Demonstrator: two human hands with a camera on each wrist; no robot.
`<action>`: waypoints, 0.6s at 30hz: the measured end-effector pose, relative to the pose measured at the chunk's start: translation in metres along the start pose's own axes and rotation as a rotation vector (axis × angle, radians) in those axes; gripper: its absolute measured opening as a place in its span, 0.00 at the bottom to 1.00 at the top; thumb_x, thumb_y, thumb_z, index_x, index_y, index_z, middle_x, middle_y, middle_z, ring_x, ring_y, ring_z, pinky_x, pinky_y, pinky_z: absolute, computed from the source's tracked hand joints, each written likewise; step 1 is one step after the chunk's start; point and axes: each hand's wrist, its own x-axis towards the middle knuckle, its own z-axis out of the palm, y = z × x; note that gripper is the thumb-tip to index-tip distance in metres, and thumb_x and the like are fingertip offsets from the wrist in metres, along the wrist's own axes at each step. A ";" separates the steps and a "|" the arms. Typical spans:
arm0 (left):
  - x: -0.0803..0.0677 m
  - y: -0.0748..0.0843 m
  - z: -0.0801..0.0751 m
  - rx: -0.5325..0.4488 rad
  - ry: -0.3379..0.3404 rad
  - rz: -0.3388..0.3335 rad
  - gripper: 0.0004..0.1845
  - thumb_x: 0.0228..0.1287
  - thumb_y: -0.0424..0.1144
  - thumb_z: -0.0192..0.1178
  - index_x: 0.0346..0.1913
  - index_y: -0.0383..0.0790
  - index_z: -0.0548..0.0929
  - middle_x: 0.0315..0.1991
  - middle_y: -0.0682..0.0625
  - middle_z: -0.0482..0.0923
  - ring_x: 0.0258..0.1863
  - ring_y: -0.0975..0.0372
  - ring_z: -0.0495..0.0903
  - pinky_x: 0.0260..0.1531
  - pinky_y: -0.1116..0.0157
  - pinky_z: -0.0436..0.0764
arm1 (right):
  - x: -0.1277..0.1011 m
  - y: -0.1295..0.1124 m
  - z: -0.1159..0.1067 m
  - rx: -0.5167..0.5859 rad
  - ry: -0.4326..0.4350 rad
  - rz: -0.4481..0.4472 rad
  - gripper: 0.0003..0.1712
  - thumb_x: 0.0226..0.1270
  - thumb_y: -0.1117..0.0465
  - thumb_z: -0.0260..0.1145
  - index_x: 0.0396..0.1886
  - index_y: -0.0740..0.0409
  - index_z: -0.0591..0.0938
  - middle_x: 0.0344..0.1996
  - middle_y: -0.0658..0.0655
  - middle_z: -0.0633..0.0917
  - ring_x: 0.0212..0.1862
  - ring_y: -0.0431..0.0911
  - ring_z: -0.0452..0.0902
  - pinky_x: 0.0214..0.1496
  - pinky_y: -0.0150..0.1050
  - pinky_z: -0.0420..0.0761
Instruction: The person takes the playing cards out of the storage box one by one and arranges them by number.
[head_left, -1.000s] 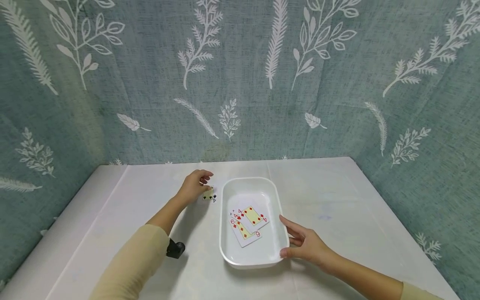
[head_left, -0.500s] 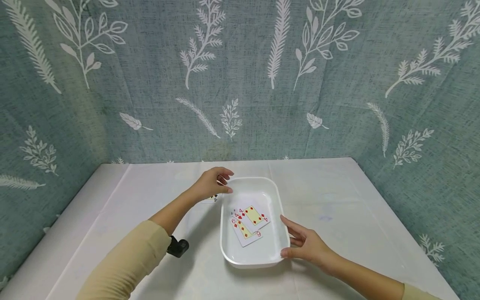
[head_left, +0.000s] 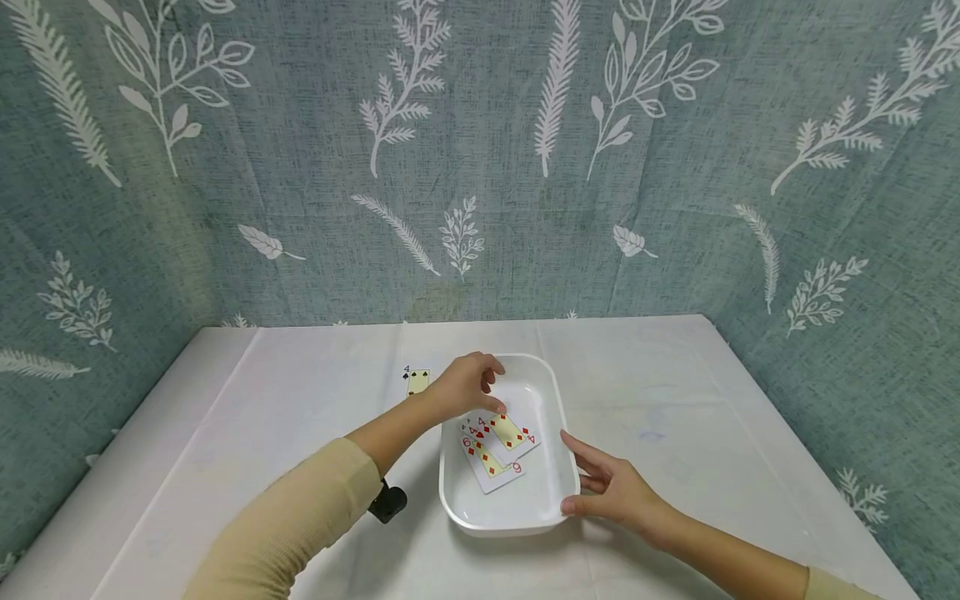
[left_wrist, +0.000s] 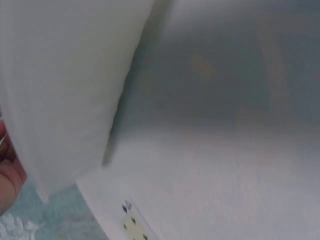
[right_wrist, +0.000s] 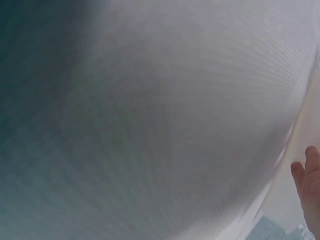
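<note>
Two bare hands are seen, no rings or gloves. Both forearms are covered by long pale yellow sleeves [head_left: 300,525], plain knit, pushed up short of the wrists. A small black device [head_left: 390,503] is strapped under the left forearm. On the right arm only a sleeve cuff [head_left: 832,583] is shown at the frame edge.

"Did the left hand [head_left: 462,388] move?"

"Yes. A second ago it was out on the table, on top of the black four card [head_left: 417,381]. Now it is over the white tray [head_left: 555,392], right by the red cards [head_left: 495,446]."

"And the black card?"

"The hand covered most of it before. Now it lies bare on the table, a bit farther back, left of the tray."

"Anything else?"

"The sleeve [head_left: 300,525] slid in closer to the tray."
</note>
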 end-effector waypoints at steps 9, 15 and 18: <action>0.007 -0.002 0.018 0.365 -0.152 -0.078 0.32 0.42 0.51 0.76 0.47 0.35 0.80 0.36 0.50 0.78 0.34 0.62 0.74 0.38 0.67 0.76 | 0.002 0.000 -0.001 -0.017 0.006 -0.003 0.56 0.49 0.62 0.76 0.73 0.63 0.53 0.66 0.75 0.61 0.61 0.64 0.69 0.49 0.37 0.80; 0.004 -0.002 0.023 0.413 -0.182 -0.129 0.29 0.42 0.56 0.74 0.42 0.39 0.80 0.33 0.52 0.76 0.31 0.62 0.72 0.35 0.67 0.75 | 0.001 0.001 0.000 -0.025 0.008 -0.012 0.55 0.49 0.61 0.76 0.73 0.65 0.53 0.65 0.76 0.60 0.61 0.65 0.69 0.50 0.37 0.79; 0.002 -0.002 0.026 0.462 -0.189 -0.151 0.29 0.41 0.57 0.74 0.41 0.40 0.80 0.31 0.53 0.75 0.29 0.63 0.72 0.33 0.68 0.74 | 0.001 0.002 0.000 -0.021 0.007 -0.016 0.55 0.49 0.62 0.76 0.73 0.65 0.53 0.65 0.77 0.60 0.61 0.66 0.68 0.50 0.37 0.80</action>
